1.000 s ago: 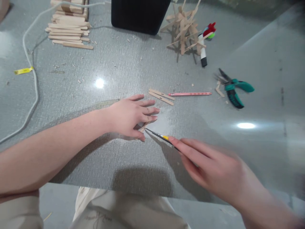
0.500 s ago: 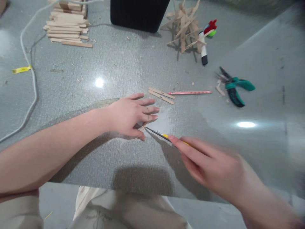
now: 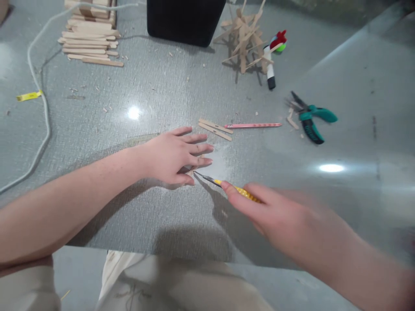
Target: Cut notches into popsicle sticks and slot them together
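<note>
Left hand (image 3: 173,156) lies flat, fingers spread, pinning a stick (image 3: 191,171) to the table (image 3: 155,90). Right hand (image 3: 279,216) grips a knife (image 3: 227,186), blade tip at the stick.

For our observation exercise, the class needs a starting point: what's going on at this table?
A person sits at a grey table. The left hand lies flat, pressing a small stick down. The right hand grips a yellow knife, blade tip at the stick. Two sticks, a pink pencil and green pliers lie beyond; a stick stack and a stick model stand farther back.
</note>
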